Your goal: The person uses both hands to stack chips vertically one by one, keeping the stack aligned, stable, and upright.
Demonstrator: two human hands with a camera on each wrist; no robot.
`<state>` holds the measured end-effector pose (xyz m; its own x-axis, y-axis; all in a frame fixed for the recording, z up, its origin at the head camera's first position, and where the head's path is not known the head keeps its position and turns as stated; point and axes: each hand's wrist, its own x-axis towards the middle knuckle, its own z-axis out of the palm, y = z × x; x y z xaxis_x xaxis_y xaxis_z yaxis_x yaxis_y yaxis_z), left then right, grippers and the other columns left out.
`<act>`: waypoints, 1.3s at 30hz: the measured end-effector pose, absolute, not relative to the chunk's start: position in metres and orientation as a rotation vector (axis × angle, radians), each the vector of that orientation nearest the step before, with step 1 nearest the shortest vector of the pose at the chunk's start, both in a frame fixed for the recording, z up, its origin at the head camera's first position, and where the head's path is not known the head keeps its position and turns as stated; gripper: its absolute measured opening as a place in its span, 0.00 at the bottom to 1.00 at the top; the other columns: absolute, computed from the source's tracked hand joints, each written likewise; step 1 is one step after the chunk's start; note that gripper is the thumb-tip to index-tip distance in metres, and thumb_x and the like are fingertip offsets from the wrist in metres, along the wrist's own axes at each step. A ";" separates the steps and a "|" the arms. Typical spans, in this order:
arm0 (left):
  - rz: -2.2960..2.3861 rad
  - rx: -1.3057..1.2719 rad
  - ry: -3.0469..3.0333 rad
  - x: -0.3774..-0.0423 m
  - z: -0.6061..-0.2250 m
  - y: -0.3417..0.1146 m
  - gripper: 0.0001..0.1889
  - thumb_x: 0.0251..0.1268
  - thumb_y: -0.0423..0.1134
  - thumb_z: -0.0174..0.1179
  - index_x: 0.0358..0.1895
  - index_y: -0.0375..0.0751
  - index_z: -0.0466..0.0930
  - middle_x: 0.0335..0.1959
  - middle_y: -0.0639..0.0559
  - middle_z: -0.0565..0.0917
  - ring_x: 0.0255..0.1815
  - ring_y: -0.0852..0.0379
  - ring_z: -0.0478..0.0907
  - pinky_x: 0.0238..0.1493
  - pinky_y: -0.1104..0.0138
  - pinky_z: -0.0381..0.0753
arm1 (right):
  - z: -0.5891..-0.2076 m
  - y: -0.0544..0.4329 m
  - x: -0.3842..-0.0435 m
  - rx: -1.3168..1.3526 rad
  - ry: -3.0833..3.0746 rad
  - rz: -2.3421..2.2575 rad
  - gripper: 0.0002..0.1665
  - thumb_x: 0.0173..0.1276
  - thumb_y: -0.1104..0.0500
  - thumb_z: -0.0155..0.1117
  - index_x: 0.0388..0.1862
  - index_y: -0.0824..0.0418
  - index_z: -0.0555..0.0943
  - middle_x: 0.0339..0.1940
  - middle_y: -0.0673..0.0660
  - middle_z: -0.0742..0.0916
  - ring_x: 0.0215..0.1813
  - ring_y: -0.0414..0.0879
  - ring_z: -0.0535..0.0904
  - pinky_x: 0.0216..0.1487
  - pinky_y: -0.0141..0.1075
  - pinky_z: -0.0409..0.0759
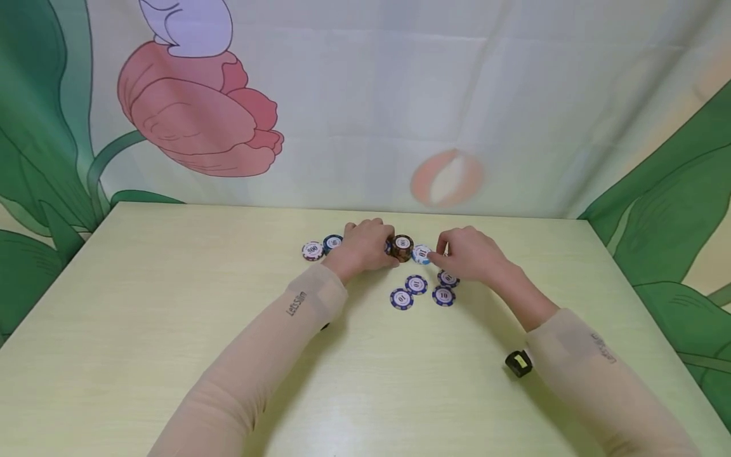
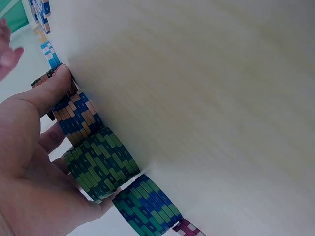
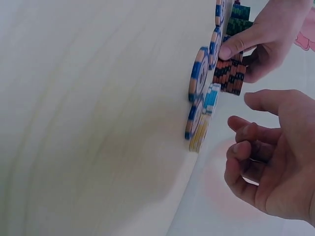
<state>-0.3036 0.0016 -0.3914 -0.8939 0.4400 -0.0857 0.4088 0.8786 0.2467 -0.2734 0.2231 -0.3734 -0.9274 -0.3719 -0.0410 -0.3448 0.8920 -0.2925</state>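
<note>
Stacks of poker chips stand in a row near the far edge of the table. My left hand is over the row and grips the brown-and-black stack, thumb on its near side and fingers behind. Beside that, the blue-and-orange stack and the green stack stand close along the palm. My right hand hovers, fingers loosely bent and holding nothing, by the light-blue stack. Under it is a short yellow stack, mostly hidden in the head view.
Several blue chips marked 10 lie flat in front of the row. At its left end are a teal-and-blue stack and a purple-edged stack. A printed curtain hangs behind the table.
</note>
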 end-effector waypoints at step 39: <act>0.344 0.789 2.802 -0.315 -0.393 -0.049 0.28 0.68 0.54 0.68 0.65 0.43 0.77 0.63 0.44 0.77 0.64 0.45 0.73 0.64 0.40 0.64 | -0.375 0.247 -0.262 -0.614 2.724 -0.324 0.21 0.64 0.57 0.76 0.53 0.64 0.84 0.29 0.53 0.82 0.31 0.47 0.75 0.36 0.40 0.73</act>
<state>-0.3150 -0.0495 -0.3933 -0.8347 0.5333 -0.1371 0.4844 0.8295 0.2780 -0.2619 0.2469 -0.3750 -0.8531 -0.4493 -0.2652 -0.3745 0.8813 -0.2884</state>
